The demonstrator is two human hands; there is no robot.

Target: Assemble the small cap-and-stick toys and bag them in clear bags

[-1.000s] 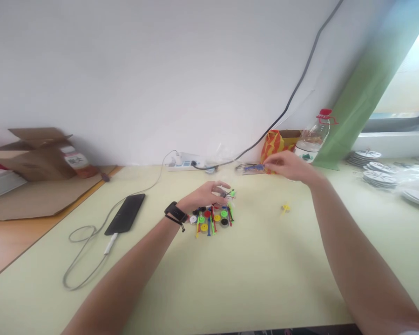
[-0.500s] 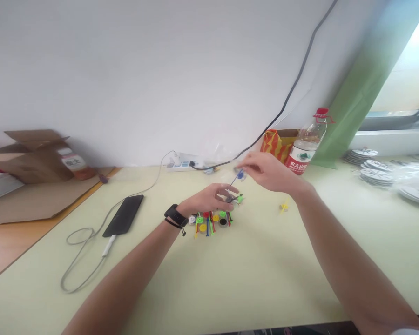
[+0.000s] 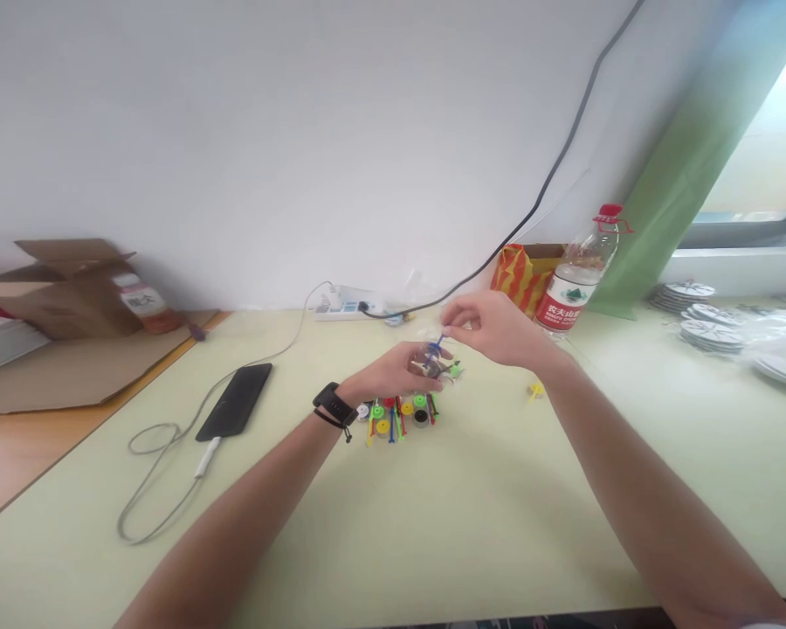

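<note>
My left hand [image 3: 393, 374], with a black band at the wrist, is curled round a small bundle of plastic parts [image 3: 440, 367] with a green piece showing, just above a cluster of coloured discs and pins [image 3: 398, 415] on the pale green table [image 3: 472, 515]. My right hand [image 3: 491, 328] pinches a thin blue pin [image 3: 437, 343] and holds its lower end against the bundle in my left hand. A small yellow piece [image 3: 534, 390] lies alone to the right of the cluster.
A black phone [image 3: 234, 401] on a grey cable lies to the left. At the back wall are a white power strip [image 3: 350, 307], an orange bag [image 3: 519, 275] and a water bottle [image 3: 573, 281]. Cardboard boxes [image 3: 65, 293] stand far left, stacked plates [image 3: 707, 314] far right.
My right hand came back from the far table edge near the orange bag, carrying the blue pin, and lowered it to the bundle in my left hand. My left hand rose slightly.
</note>
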